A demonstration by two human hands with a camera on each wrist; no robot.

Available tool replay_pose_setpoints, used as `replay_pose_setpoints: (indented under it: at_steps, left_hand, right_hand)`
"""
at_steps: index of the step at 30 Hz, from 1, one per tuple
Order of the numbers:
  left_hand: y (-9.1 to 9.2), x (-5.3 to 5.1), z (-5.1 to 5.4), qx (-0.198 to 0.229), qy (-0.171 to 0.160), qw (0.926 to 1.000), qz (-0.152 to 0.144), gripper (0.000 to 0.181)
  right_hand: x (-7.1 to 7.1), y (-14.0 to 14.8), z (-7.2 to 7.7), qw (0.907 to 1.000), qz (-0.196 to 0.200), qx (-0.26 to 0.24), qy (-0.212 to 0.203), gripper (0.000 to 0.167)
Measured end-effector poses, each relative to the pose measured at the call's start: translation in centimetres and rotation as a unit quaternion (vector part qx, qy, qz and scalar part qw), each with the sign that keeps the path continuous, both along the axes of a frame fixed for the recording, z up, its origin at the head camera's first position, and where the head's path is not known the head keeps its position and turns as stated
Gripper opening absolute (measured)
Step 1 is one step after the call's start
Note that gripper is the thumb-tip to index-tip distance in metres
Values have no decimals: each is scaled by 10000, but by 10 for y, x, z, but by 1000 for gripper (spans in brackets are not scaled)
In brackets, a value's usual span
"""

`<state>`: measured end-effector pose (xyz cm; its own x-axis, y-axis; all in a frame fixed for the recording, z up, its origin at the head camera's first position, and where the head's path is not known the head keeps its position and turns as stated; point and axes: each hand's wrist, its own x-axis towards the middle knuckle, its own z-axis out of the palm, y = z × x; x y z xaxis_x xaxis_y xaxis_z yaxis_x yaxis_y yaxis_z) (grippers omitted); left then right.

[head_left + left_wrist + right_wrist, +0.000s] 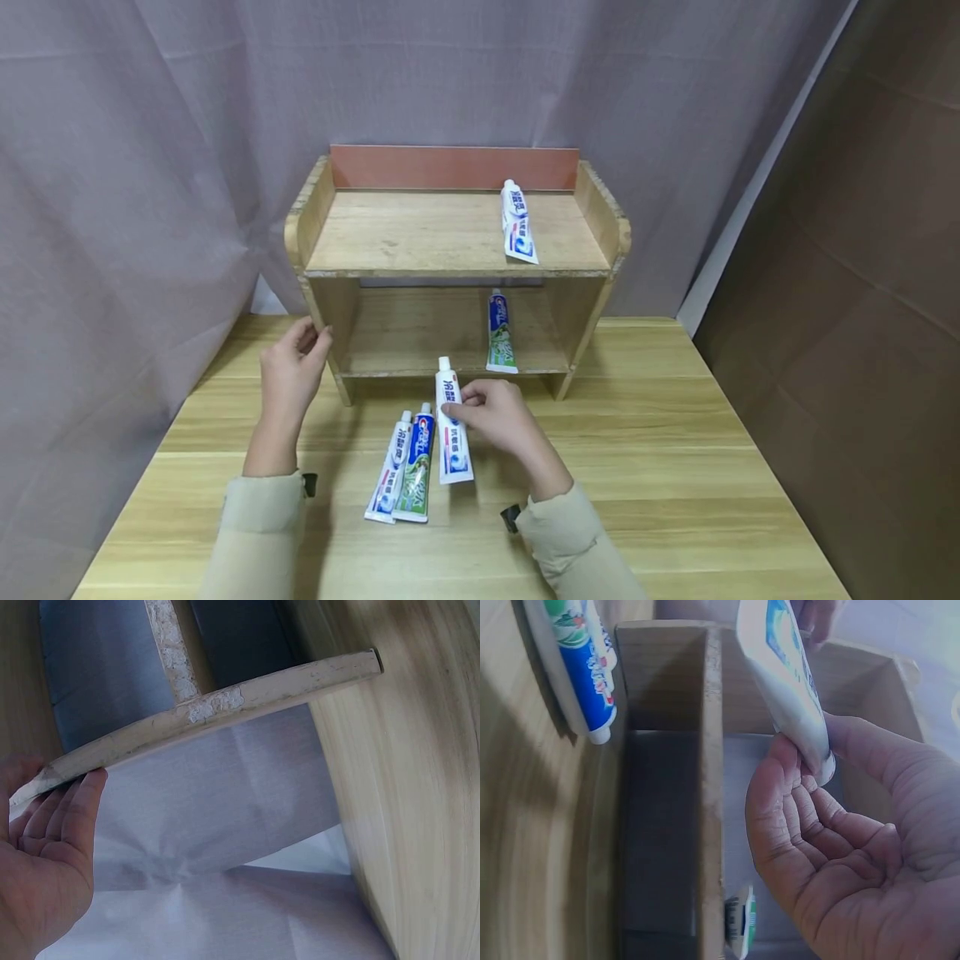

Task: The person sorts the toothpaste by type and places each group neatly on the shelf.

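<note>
Cream sleeves [258,533] in foreground. With right hand [501,414], pinching white tube [453,442] just above table [675,467], cap toward wooden shelf [405,237]. With left hand [291,371], gripping shelf's left side panel. Left of held tube, on table: blue-green tube [417,471], second white tube [388,475], side by side. On lower tier, another blue-green tube [499,333]; on upper, another white tube [517,221].

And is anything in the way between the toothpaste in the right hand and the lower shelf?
Nothing visible blocks the white toothpaste tube pinched in the right hand from the lower shelf; its front is open. The blue-and-green Crest tube lies toward that shelf's right, with bare wood to its left.
</note>
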<state>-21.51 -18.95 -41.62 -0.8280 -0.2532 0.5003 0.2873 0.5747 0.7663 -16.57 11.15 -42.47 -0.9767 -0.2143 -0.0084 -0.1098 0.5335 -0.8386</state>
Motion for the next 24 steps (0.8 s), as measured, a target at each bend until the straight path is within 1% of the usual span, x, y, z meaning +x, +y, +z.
replay_pose_setpoints:
  at_steps: [7, 13, 24]
  left_hand:
    - [0, 0, -1, 53, 29, 10000, -12, 26]
    - [0, -1, -1, 51, 5, 10000, -2, 26]
    - [-1, -1, -1, 78, -69, 9999, -37, 28]
  right_hand:
    - [-3, -1, 10, 9996, 73, 107, 256, 23]
    - [-5, -1, 19, 9990, 153, 69, 414, 20]
    - [-5, 2, 35, 9995, 131, -125, 257, 22]
